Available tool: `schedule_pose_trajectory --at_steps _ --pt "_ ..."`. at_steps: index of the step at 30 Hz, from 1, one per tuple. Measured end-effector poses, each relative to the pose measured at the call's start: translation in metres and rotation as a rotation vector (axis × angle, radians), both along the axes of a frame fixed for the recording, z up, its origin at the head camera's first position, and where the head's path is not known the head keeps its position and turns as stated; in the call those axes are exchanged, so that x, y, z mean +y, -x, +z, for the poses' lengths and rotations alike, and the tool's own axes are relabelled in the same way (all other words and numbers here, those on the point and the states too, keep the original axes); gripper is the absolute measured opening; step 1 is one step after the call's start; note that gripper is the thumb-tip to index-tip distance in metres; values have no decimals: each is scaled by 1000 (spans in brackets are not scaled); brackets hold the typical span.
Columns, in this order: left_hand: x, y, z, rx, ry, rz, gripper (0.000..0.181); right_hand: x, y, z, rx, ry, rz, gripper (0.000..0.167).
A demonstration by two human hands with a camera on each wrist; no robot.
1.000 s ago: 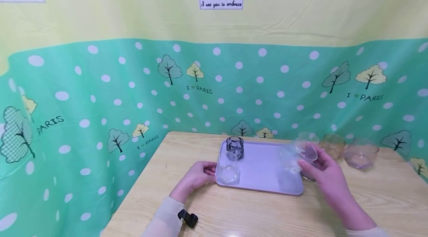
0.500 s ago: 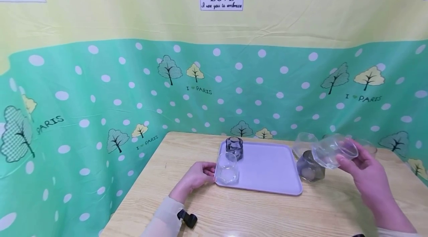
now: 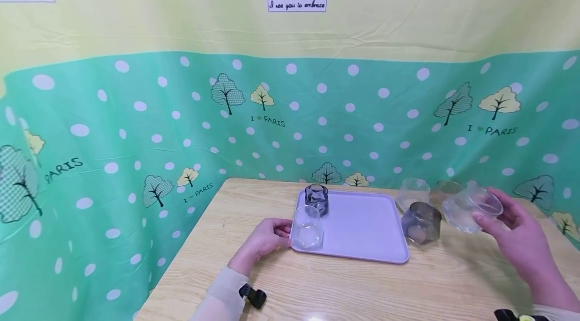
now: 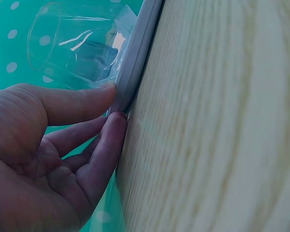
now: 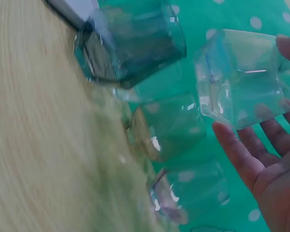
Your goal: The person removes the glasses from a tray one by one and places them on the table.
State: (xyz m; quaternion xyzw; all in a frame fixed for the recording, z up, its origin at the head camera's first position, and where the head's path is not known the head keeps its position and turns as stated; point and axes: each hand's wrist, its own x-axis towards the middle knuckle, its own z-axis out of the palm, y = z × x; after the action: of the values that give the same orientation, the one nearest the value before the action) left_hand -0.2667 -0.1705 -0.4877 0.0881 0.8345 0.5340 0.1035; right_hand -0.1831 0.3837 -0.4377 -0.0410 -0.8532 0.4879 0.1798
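Observation:
My left hand [image 3: 265, 239] pinches the left rim of the lilac tray [image 3: 358, 228], thumb on the edge and fingertips against its side, as the left wrist view shows. On the tray's left side stand a clear glass [image 3: 308, 234] and, behind it, a small dark grey glass [image 3: 316, 203]. My right hand [image 3: 521, 233] holds a clear faceted glass [image 3: 463, 214], tilted and raised off the table to the tray's right. In the right wrist view, thumb and fingertips grip this glass [image 5: 239, 79] from opposite sides. An upside-down smoky glass [image 3: 421, 225] is nearest it.
Behind the smoky glass stands a clear glass [image 3: 411, 191]. An amber glass [image 3: 447, 189] is partly hidden by the held one. A pinkish glass [image 5: 186, 195] shows in the right wrist view. The wooden table [image 3: 344, 288] backs onto a patterned green cloth [image 3: 254, 155].
My right hand has carried the clear glass rightward from over the tray's right edge, past the smoky glass, which now shows fully. The left hand stays at the tray's rim.

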Motion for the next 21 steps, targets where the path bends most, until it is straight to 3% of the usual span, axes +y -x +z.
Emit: schedule_pose_trajectory --at_steps 8,17,21 --pt "-1 0 0 0 4 1 61 20 4 -16 -96 -88 32 80" --pt "-2 1 -2 8 2 -6 62 33 6 -31 -101 -199 113 83" --pt "-1 3 -3 14 -1 -13 62 34 6 -34 -101 -200 130 82"
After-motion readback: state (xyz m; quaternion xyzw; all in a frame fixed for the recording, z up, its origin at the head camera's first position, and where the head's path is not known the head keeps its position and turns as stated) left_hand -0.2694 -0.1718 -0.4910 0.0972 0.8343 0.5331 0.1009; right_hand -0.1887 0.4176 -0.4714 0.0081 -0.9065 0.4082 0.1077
